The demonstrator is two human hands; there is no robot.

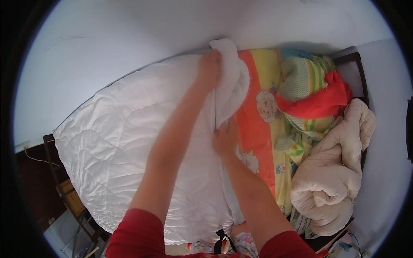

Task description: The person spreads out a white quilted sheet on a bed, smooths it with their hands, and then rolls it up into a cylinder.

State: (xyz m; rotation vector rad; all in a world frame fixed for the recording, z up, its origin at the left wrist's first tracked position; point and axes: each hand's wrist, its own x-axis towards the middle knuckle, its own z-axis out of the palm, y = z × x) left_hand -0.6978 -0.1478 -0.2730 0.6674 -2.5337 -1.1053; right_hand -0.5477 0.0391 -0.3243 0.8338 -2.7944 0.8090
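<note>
A white quilt with stitched seams lies spread over the left and middle of the bed. Its right edge bunches up into a loose white fold at the wall side. My left hand is closed on the quilt near its far right corner, with the fingertips partly hidden by the cloth. Nearer to me, my right hand is closed on the same right edge, just below the loose fold. Under and beside that edge shows an orange and yellow bed sheet with cartoon sheep.
Toward the bed's right end lie a green-striped bundle, a red cloth and a rolled beige quilt. A dark headboard frame stands there. White wall borders the far side. Another dark bed frame stands at left.
</note>
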